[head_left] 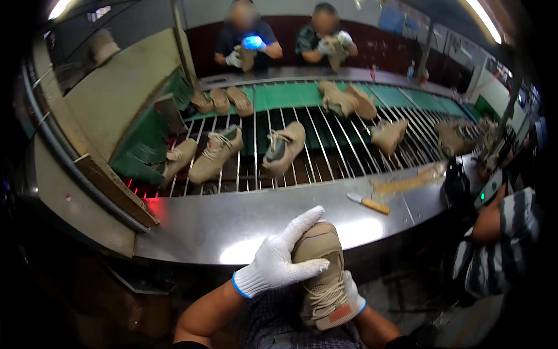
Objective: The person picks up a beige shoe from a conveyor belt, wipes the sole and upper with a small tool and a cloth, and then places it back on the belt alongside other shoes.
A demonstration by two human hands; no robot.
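Observation:
A tan lace-up shoe [322, 247] is held up in front of me, near edge of the metal bench behind it. Its toe points away from me, and its laces and an orange-red patch face up. My left hand [282, 259], in a white knit glove with a blue cuff, spans the toe from the left, fingers along one side and thumb across the upper. Gloved in white too, my right hand [352, 292] grips the shoe's right side near the laces. Most of its fingers are hidden behind the shoe.
A knife [370, 203] with a yellow-brown handle lies on the steel bench [279, 209]. Beyond, tan shoes [285, 148] rest on a rod conveyor [317, 157], with soles [220, 101] on a green belt. Two people work opposite; a striped sleeve [500, 244] is at right.

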